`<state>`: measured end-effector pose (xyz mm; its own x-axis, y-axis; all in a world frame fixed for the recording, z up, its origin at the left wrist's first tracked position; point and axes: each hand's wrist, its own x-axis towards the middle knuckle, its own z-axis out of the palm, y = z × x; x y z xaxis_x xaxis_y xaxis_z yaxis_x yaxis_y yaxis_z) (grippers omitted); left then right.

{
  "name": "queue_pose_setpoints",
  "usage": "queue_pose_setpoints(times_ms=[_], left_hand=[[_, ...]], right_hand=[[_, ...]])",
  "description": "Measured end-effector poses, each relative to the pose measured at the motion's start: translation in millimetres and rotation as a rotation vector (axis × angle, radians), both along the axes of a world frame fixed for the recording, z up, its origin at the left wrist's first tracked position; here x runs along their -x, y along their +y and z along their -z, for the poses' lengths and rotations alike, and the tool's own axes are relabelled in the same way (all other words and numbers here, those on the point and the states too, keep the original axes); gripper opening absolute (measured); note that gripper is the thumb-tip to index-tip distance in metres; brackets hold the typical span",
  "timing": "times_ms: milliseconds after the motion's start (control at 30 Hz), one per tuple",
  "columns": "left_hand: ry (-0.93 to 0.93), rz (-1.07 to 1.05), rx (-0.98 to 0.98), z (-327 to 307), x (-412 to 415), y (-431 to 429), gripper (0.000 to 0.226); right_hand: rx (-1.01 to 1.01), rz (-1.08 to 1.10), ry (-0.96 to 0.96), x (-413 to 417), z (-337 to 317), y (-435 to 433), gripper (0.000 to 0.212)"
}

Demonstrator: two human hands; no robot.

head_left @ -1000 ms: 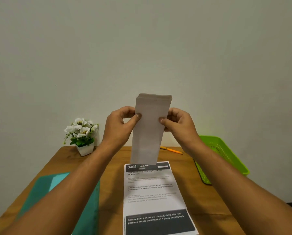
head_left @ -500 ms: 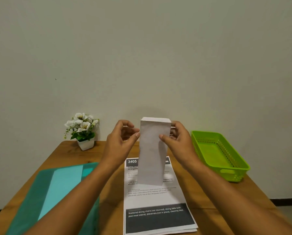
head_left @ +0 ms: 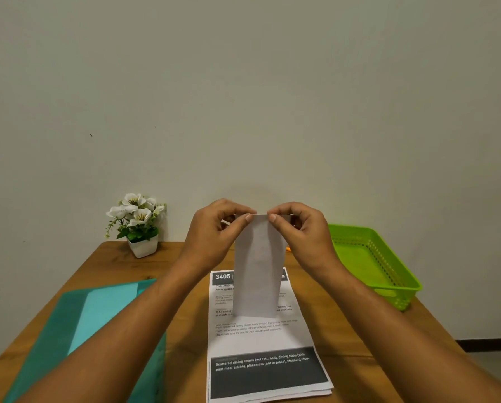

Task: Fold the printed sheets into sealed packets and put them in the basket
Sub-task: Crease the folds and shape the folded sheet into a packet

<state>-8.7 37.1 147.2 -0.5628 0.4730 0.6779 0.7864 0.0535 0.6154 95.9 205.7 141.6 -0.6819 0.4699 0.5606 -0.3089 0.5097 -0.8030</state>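
Note:
A narrow folded white sheet [head_left: 258, 271] hangs upright above the table's middle. My left hand [head_left: 214, 237] and my right hand [head_left: 301, 237] both pinch its top edge, thumbs toward me and fingers curled behind. Under it lies a stack of printed sheets [head_left: 263, 338], headed "3405", with a dark band of text near its front end. The green plastic basket [head_left: 400, 289] stands at the table's right edge and nothing shows inside it.
A teal folder [head_left: 77, 330] lies on the left part of the wooden table [head_left: 185, 330]. A white pot with white flowers [head_left: 140, 225] stands at the back left against the wall. An orange pen tip [head_left: 287, 249] peeks out behind the folded sheet.
The folded sheet has come down from in front of the wall to just above the stack. Both hands slid up from its sides to its top edge.

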Motion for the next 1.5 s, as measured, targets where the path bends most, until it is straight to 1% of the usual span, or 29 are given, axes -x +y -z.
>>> queue_pose_setpoints(times_ms=[133, 200, 300, 367, 433, 500, 567, 700, 800, 867, 967, 1000, 1167, 1267, 1333, 1400, 1500], left_hand=[[0.069, 0.000, 0.060, -0.6, 0.3, -0.6, 0.014], [0.030, 0.002, 0.040, 0.6, 1.3, -0.8, 0.013], [-0.113, 0.008, -0.014, 4.2, 2.9, -3.2, 0.011], [-0.262, 0.039, -0.107, 4.8, 2.9, -6.4, 0.009], [-0.429, 0.068, -0.232, 4.1, 1.5, -10.2, 0.008], [-0.534, 0.050, -0.313, 6.0, 2.0, -15.6, 0.008], [-0.586, 0.014, -0.306, 15.9, 4.3, -23.8, 0.009], [-0.617, -0.096, -0.152, 50.5, 12.4, -47.5, 0.014], [-0.567, -0.200, 0.089, 83.2, 16.3, -65.1, 0.018], [-0.525, -0.267, 0.256, 106.5, 14.1, -73.5, 0.015], [-0.407, -0.426, 0.513, 132.3, 8.1, -80.2, 0.008], [-0.369, -0.458, 0.569, 138.5, 6.9, -80.8, 0.008], [-0.239, -0.508, 0.657, 155.1, 3.4, -76.9, 0.012], [-0.157, -0.498, 0.642, 163.3, 2.2, -74.8, 0.012], [-0.047, -0.456, 0.619, 170.5, 2.8, -75.1, 0.013], [0.065, -0.385, 0.629, 178.5, 4.6, -74.4, 0.020], [0.127, -0.340, 0.734, 181.7, 5.5, -70.5, 0.030]], right_hand=[[0.010, -0.054, -0.004, 0.6, -0.7, 0.5, 0.005], [0.031, -0.087, -0.020, -0.1, 1.7, -0.3, 0.006], [0.112, -0.122, -0.044, -0.2, 9.4, -1.1, 0.009], [0.178, -0.141, -0.100, 0.7, 16.0, 0.7, 0.012], [0.230, -0.195, -0.230, 0.8, 24.0, 2.3, 0.015], [0.255, -0.266, -0.373, -0.5, 34.4, 1.7, 0.015], [0.251, -0.297, -0.446, -0.5, 46.2, -0.4, 0.016], [0.193, -0.276, -0.509, 2.4, 63.1, -1.7, 0.015], [0.059, -0.209, -0.601, 2.7, 79.8, -2.6, 0.014], [-0.029, -0.172, -0.666, 2.2, 95.0, -6.3, 0.018], [-0.087, -0.138, -0.772, 1.2, 117.2, -12.8, 0.023], [-0.111, -0.127, -0.791, 1.6, 123.5, -13.8, 0.024], [-0.300, -0.075, -0.867, -0.2, 139.7, -12.1, 0.034], [-0.438, -0.043, -0.890, -1.9, 142.9, -9.9, 0.038], [-0.532, -0.030, -0.896, -1.5, 142.6, -9.9, 0.038], [-0.645, -0.053, -0.901, 1.8, 141.5, -12.7, 0.037], [-0.802, -0.147, -0.846, 12.1, 139.4, -26.7, 0.043]])
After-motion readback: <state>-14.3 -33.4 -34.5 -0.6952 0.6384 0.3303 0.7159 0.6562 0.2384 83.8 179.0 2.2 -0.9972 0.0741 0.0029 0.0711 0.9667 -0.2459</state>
